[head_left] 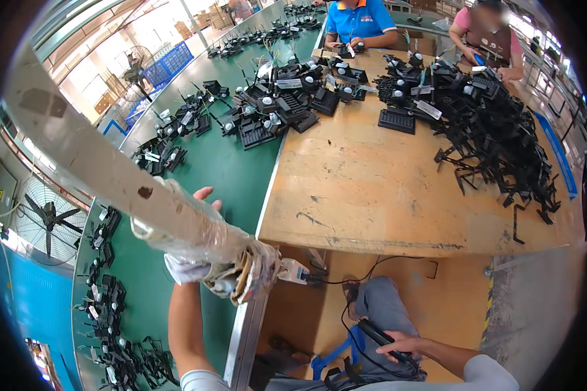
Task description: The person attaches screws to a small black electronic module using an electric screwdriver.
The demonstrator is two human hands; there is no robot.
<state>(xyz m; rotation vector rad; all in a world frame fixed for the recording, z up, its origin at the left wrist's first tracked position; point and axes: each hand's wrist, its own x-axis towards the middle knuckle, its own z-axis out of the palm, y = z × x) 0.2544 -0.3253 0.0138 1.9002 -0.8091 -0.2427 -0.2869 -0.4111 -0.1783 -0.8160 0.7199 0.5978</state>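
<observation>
My left hand reaches over the green conveyor belt, mostly hidden behind a plastic-wrapped post. Only some fingertips show past the post, stretched out and apart, with nothing seen in them. White cloth covers part of that hand near the wrist. Low by my lap, my right hand is wrapped round a black electric screwdriver with a cord. Black floodlights with white domed sensors lie heaped where the belt meets the wooden table, beyond my left hand.
A tangled pile of black brackets covers the table's right side. More floodlights line the belt's left edge. A white plug with a black cord sits by the post. Two co-workers work at the far end. A fan stands left.
</observation>
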